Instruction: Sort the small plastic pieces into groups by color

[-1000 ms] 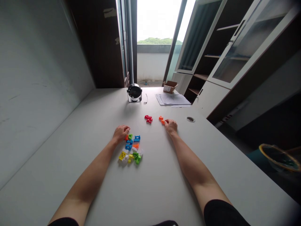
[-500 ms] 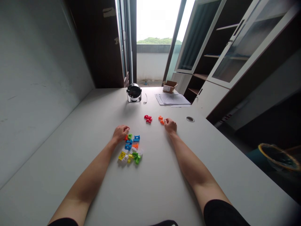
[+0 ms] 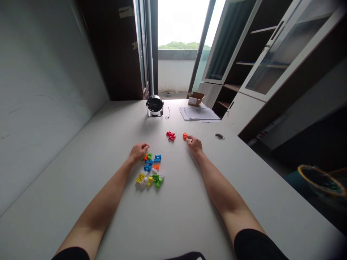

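Observation:
My left hand (image 3: 139, 152) rests on the white table (image 3: 81, 187) with curled fingers, just beside a small orange block (image 3: 145, 157) and a green block (image 3: 149, 156). These lie at the top of a loose pile of plastic blocks (image 3: 150, 169) in blue, yellow, green, orange and white. My right hand (image 3: 193, 144) lies farther right, its fingertips against an orange block (image 3: 185, 135). A second orange block is hidden near those fingers. A small cluster of red blocks (image 3: 170, 136) sits between my hands, touched by neither.
A round metal desk fan (image 3: 154, 105) and a thin cable stand at the table's far end. Beside them lie papers (image 3: 199, 113) and an open cardboard box (image 3: 196, 99). A cable grommet (image 3: 219, 137) is set in the table's right side, near its edge.
My right hand has slid up and left toward the orange block, and the second orange block no longer shows. My left hand has barely moved.

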Demonstrator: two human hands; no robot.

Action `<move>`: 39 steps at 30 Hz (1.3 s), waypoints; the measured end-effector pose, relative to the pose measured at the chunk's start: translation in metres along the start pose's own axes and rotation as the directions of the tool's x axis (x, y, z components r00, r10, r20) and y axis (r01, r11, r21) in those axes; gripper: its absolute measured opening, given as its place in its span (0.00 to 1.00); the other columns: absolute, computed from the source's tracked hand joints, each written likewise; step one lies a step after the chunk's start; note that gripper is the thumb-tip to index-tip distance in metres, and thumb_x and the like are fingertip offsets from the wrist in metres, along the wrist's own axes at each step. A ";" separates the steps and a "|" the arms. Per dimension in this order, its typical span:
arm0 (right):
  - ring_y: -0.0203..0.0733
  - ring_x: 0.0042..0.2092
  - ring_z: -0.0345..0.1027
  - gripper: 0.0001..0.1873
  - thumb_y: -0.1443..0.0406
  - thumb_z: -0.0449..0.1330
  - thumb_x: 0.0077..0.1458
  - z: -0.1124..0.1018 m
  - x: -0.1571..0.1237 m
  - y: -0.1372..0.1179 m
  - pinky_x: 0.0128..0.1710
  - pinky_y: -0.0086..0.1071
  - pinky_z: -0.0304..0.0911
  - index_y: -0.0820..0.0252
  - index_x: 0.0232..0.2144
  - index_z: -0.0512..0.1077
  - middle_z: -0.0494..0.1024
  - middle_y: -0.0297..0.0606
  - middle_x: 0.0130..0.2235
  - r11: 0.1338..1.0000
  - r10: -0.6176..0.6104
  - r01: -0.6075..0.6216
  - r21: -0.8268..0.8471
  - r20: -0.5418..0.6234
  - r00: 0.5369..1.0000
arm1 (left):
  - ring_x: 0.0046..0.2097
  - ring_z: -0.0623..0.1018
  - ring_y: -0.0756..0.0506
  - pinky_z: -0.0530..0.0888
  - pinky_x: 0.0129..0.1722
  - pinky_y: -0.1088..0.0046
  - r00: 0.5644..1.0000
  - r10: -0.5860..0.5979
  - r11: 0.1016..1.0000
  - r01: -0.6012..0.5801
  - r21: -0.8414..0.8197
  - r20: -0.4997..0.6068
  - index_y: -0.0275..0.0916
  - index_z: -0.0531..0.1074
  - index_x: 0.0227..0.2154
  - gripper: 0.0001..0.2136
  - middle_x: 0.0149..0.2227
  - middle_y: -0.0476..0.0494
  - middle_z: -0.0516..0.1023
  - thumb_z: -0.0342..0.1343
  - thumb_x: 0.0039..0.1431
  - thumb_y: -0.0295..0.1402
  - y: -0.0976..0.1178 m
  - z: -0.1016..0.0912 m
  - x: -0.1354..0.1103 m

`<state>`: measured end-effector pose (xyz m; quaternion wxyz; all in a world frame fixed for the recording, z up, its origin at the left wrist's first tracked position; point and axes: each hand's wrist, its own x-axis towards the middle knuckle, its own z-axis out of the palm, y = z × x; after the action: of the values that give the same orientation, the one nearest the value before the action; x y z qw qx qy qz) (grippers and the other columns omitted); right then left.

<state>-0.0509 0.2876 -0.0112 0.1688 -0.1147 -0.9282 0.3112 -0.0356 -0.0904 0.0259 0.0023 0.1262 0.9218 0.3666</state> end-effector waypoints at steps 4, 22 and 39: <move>0.40 0.39 0.72 0.16 0.58 0.56 0.60 0.000 0.001 0.003 0.44 0.32 0.63 0.48 0.48 0.77 0.81 0.33 0.42 1.000 -0.011 0.010 0.016 0.027 1.000 | 0.48 0.78 0.45 0.73 0.48 0.73 0.995 -0.007 0.999 0.012 -0.048 0.103 0.41 0.78 0.44 0.19 0.47 0.44 0.81 0.47 0.63 0.45 0.012 -0.014 0.000; 0.39 0.37 0.71 0.16 0.55 0.55 0.60 -0.002 -0.004 -0.007 0.44 0.32 0.62 0.53 0.44 0.77 0.79 0.36 0.44 0.999 -0.047 0.047 0.025 -0.013 0.999 | 0.70 0.55 0.37 0.52 0.71 0.46 0.647 0.623 0.601 -0.756 0.259 0.440 0.47 0.66 0.58 0.22 0.65 0.41 0.62 0.55 0.62 0.43 0.078 0.020 -0.108; 0.38 0.35 0.69 0.14 0.58 0.54 0.60 -0.002 -0.005 -0.007 0.43 0.32 0.61 0.56 0.40 0.76 0.79 0.37 0.43 0.993 -0.103 0.107 0.047 -0.077 0.992 | 0.60 0.67 0.41 0.66 0.63 0.55 0.858 0.483 0.796 -0.513 0.319 0.176 0.47 0.74 0.51 0.17 0.57 0.43 0.72 0.46 0.67 0.44 0.028 0.000 -0.032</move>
<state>-0.0460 0.2817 -0.0070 0.2222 -0.0726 -0.9177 0.3212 0.0021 -0.0782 0.0421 -0.0778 0.3779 0.9056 0.1759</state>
